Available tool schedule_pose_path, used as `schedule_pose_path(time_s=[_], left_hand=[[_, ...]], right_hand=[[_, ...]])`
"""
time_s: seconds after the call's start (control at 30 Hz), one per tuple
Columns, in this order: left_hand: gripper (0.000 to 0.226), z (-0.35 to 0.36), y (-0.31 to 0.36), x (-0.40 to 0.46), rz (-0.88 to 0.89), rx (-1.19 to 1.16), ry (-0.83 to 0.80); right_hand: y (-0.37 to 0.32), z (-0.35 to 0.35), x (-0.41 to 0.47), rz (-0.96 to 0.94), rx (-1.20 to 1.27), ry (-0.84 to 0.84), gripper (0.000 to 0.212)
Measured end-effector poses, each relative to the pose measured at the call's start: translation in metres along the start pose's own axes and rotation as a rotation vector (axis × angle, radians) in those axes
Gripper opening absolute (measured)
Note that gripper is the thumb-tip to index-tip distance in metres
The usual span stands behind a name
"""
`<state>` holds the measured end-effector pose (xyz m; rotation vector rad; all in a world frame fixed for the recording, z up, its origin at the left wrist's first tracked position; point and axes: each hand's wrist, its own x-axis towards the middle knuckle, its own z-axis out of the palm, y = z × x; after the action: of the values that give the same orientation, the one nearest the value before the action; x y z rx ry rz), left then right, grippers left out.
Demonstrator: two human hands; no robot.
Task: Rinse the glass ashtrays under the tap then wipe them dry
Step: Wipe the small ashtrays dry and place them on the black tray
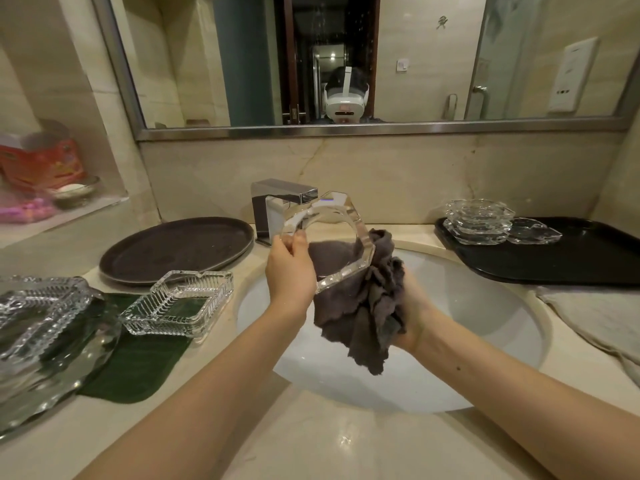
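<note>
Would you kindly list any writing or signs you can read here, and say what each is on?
Nothing here reads clearly.
Red box on the shelf: print too blurred to read.
White wall panel: markings too small to read.
Mirror: a small dark mark, not legible.

Beige marble counter surrounding a white sink basin, with a chrome tap standing behind. Lying on the counter: a round dark tray, a green mat bearing a ribbed glass ashtray, a black tray carrying stacked ashtrays, and a pale towel.
</note>
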<state>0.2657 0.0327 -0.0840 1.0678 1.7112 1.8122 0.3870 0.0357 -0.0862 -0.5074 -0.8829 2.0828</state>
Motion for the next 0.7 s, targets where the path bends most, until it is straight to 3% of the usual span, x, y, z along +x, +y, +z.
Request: schedule_pose_path(time_s=[0.17,0.27,0.33,0.4,0.53,0.7], left_hand=[[0.025,-0.001,-0.004,-0.001,0.034,0.150,-0.039],[0.028,0.002,-0.008,-0.004,0.027,0.218,-0.086],[0.028,0.000,-0.008,-0.006,0.090,0.268,-0.093],[0.027,-0.003,-0.007,-0.008,0.174,0.321,-0.136],[0.016,-0.004,-0.007,-0.003,0.205,0.389,-0.339],[0.017,-0.011,-0.007,0.002,0.022,0.312,-0.661]], right_hand=[[-0.018,-0.002,0.001,-0.079,-0.139,-0.024,0.039],[-0.023,-0.011,0.002,-0.175,-0.411,0.031,0.035],[-0.024,-0.009,0.003,-0.294,-0.615,0.073,0.017],[-0.023,-0.009,0.005,-0.388,-0.727,0.195,0.014],[-0.032,-0.025,0.012,-0.578,-1.239,0.419,0.021],[-0.035,-0.028,0.010,-0.551,-1.455,0.224,0.013]])
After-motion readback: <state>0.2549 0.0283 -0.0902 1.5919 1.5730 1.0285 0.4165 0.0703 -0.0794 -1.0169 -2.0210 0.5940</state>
